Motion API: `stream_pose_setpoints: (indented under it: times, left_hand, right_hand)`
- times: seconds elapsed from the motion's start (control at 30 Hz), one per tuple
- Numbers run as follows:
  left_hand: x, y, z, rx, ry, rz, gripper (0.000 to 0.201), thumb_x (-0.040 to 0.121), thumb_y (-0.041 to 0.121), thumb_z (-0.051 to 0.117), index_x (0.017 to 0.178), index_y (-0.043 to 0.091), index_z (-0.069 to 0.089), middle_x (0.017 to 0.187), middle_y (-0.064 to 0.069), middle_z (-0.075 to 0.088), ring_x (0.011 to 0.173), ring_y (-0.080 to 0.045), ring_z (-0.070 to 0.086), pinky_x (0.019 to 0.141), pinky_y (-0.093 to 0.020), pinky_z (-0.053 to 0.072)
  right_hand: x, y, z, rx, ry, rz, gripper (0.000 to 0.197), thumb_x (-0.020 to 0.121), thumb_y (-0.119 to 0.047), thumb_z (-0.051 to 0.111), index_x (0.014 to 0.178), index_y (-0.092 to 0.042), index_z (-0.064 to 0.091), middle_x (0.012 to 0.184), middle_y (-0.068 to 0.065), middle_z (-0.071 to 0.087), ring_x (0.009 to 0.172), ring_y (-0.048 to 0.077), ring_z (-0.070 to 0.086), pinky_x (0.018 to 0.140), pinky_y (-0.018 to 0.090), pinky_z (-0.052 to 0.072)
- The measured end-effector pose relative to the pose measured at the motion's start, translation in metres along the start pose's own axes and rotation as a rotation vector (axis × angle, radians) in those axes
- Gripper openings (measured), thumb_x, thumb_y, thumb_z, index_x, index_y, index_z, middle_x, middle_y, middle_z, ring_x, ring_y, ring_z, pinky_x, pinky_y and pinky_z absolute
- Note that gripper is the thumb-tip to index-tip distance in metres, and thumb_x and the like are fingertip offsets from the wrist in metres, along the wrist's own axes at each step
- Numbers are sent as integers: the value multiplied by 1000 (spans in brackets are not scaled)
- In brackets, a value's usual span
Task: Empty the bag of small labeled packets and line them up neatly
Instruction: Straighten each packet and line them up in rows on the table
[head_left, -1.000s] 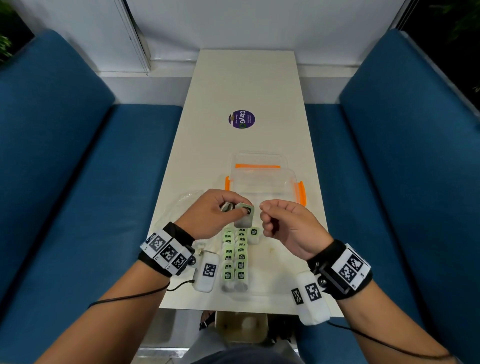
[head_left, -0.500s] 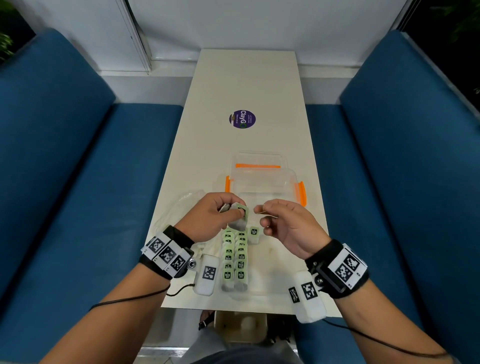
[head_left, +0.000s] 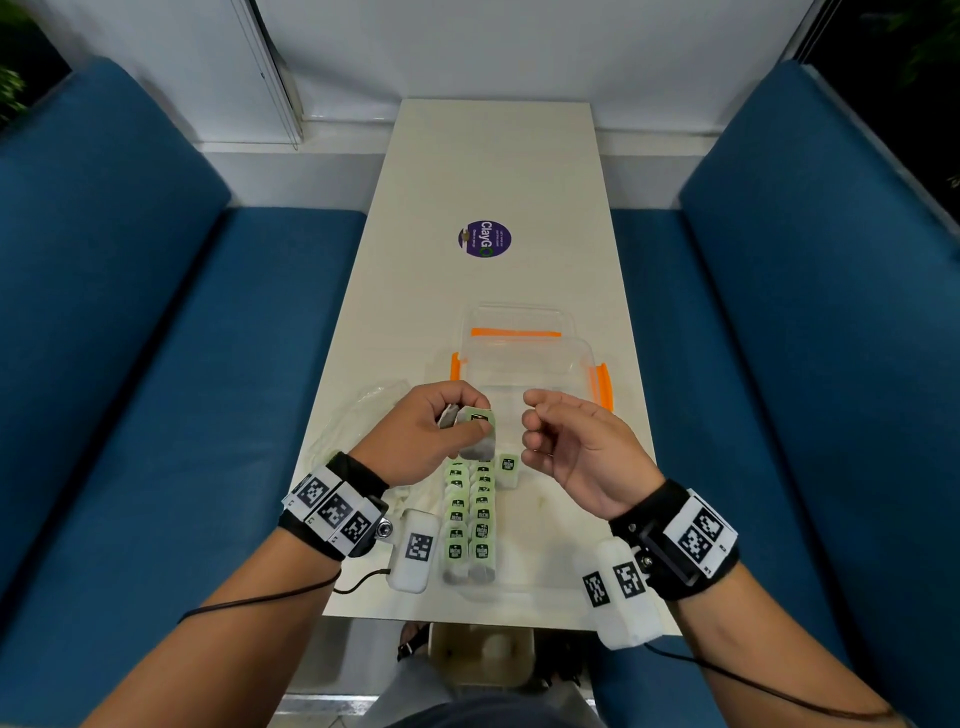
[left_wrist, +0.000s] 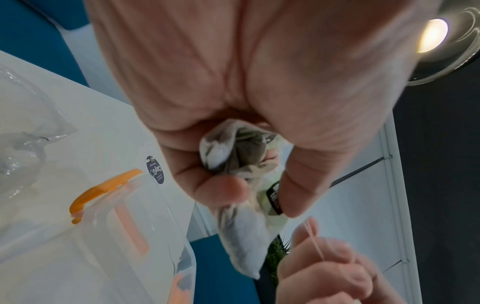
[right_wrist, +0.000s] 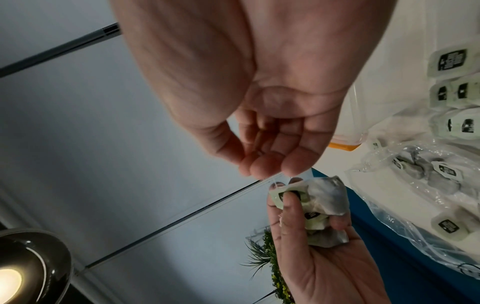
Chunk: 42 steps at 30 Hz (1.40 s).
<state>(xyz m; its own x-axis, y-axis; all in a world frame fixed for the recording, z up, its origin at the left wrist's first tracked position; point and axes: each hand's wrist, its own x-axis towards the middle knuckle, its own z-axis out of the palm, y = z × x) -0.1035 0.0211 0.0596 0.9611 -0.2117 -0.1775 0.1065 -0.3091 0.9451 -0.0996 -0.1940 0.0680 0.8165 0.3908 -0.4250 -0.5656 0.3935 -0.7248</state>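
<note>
My left hand (head_left: 475, 415) hovers over the table and grips a bunch of small grey packets with green labels (head_left: 480, 439); one hangs below the fingers (left_wrist: 241, 236). My right hand (head_left: 530, 431) is just to its right, fingers curled, pinching a thin string (left_wrist: 314, 242) that runs to the bunch (right_wrist: 324, 197). Beneath the hands, two neat rows of packets (head_left: 470, 514) lie on the table, with one single packet (head_left: 509, 467) beside them. The clear plastic bag (right_wrist: 415, 185) lies to the left with several packets in it.
A clear box with orange latches (head_left: 524, 364) stands open just beyond my hands, its lid (head_left: 514, 317) behind it. A purple round sticker (head_left: 484, 239) is farther up the narrow white table (head_left: 493, 156). Blue bench seats (head_left: 156, 364) flank both sides.
Both hands stay close together above the rows. The packet hanging from my left hand has tilted and dropped slightly, and my right hand has shifted a little beside it.
</note>
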Motion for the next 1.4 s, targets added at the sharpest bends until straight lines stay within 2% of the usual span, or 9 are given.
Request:
stream_pose_setpoints:
  times: [0.17, 0.33, 0.4, 0.57, 0.73, 0.9, 1.2, 1.3, 1.4]
  left_hand:
    - [1, -5, -3, -50, 5, 9, 4, 90, 20, 72, 93, 22, 71, 75, 1, 60, 61, -13, 52, 59, -24, 48]
    - [2, -5, 0, -60, -26, 28, 9, 96, 4, 67, 96, 13, 68, 78, 6, 67, 67, -9, 65, 64, -21, 49]
    - [2, -5, 0, -69, -32, 28, 10, 97, 5, 66, 98, 14, 67, 85, -4, 70, 79, -23, 72, 66, -23, 51]
    - [3, -6, 2, -105, 2, 39, 13, 94, -3, 66, 98, 10, 67, 83, -2, 66, 73, -11, 65, 67, -26, 53]
    - [4, 0, 12, -264, 148, 36, 16, 86, -3, 75, 85, 7, 64, 82, -10, 63, 64, -12, 59, 58, -16, 46]
    - [11, -8, 18, -503, 142, 1, 18, 75, 16, 82, 78, 19, 65, 93, -5, 63, 72, -24, 59, 74, -42, 43]
    - [15, -14, 25, -779, 97, -51, 21, 78, -3, 68, 80, 16, 60, 99, -3, 64, 71, -20, 60, 72, -31, 46]
    - [16, -18, 24, -792, 84, -56, 20, 79, 0, 72, 84, 17, 61, 99, -2, 64, 74, -20, 60, 75, -33, 45]
    - [18, -23, 23, -797, 64, -72, 27, 74, 18, 88, 89, 23, 67, 89, -6, 63, 73, -23, 56, 72, -35, 34]
  right_hand:
    - [0, 1, -5, -49, -37, 117, 23, 101, -8, 53, 118, 0, 67, 79, 4, 62, 65, 15, 59, 65, 28, 57]
    - [2, 3, -1, -150, -53, 186, 14, 98, -11, 61, 98, -6, 74, 77, 4, 62, 63, 13, 58, 63, 26, 56]
    - [2, 3, 2, -152, -64, 188, 12, 98, -13, 61, 94, -9, 72, 77, 4, 63, 61, 13, 58, 61, 27, 56]
    - [3, 7, 6, -50, -49, 198, 10, 102, -15, 57, 96, -11, 64, 76, 6, 65, 59, 14, 61, 59, 28, 58]
    - [8, 14, 11, 32, 25, 150, 6, 100, -15, 59, 99, -11, 63, 75, 3, 64, 59, 12, 61, 59, 27, 58]
    - [10, 13, 15, 94, 55, 123, 8, 101, -15, 59, 96, -11, 63, 74, 3, 62, 59, 11, 60, 58, 26, 57]
    - [12, 11, 21, 79, 142, 67, 8, 102, -17, 60, 96, -12, 63, 70, 1, 60, 57, 11, 59, 51, 24, 54]
    - [13, 11, 22, 81, 170, 69, 7, 101, -17, 61, 100, -11, 64, 73, 1, 62, 59, 11, 62, 49, 22, 54]
    - [14, 13, 22, 87, 176, 95, 13, 101, -18, 61, 110, -9, 64, 81, 2, 67, 63, 10, 64, 47, 19, 52]
